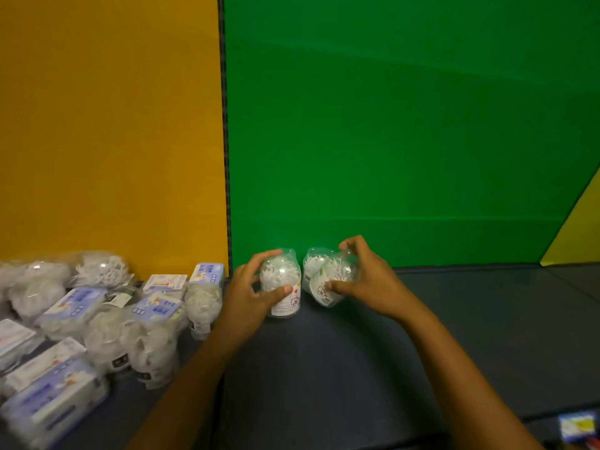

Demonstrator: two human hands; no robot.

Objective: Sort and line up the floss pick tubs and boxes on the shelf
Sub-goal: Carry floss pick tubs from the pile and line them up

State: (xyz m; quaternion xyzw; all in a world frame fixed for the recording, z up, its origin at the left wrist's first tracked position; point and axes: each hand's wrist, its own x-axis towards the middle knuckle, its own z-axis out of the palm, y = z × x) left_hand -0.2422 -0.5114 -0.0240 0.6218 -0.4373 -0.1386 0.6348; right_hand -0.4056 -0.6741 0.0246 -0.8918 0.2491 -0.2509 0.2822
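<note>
Head view, looking forward and down onto a dark grey shelf surface (pixel 324 368) backed by two upright panels: an orange panel (pixel 107 125) on the left and a green panel (pixel 406 125) on the right, meeting at a dark vertical seam (pixel 225 141). A yellow panel (pixel 578 235) slants in at the far right edge. The surface shows a faint joint running from the green panel's base toward the right foreground.

Left hand (pixel 250 297): fingers and thumb curled round a clear floss pick tub (pixel 282 287), which stands upright on the surface just in front of the green panel. Right hand (pixel 360 277): fingers over the top and thumb against the side of a second clear tub (pixel 328 280), which is tilted and lies just beside the first; whether the two tubs touch cannot be told.

Unsorted stock lies in a loose heap on the left, in front of the orange panel: clear tubs of white picks (pixel 149 345) lying on their sides, boxes with pale blue labels (pixel 73 306), and a bagged bundle of picks (pixel 100 271) at the back. The heap is blurred, so label detail is unreadable. A small blue and yellow tag (pixel 578 423) sits at the lower right corner, at the surface's front edge.
</note>
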